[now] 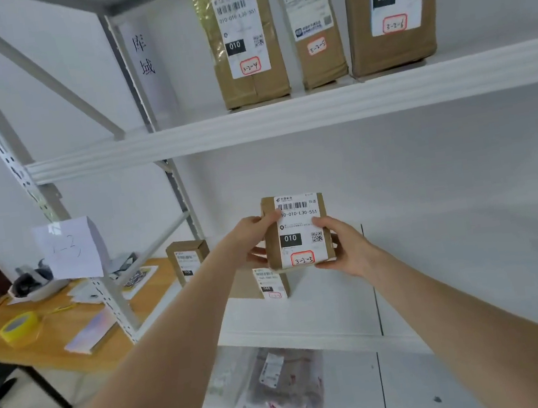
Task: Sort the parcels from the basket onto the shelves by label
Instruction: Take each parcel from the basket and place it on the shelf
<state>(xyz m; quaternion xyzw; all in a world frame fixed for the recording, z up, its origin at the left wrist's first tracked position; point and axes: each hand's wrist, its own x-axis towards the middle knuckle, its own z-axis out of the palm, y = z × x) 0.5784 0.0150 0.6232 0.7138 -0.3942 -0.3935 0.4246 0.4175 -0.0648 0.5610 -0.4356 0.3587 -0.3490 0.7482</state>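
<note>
**Stand parcel 3-2-3 upright, label out**

The left hand (254,236) grips one side of the parcel (298,230) and the right hand (345,245) grips the other, above the middle shelf (324,309). It probably belongs just right of the shelved parcel (272,286), label forward.

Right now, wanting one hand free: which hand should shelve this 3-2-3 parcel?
Probably the right hand: it grips the parcel on the side nearer the bare shelf, while the left hand reaches past two standing parcels.
</note>
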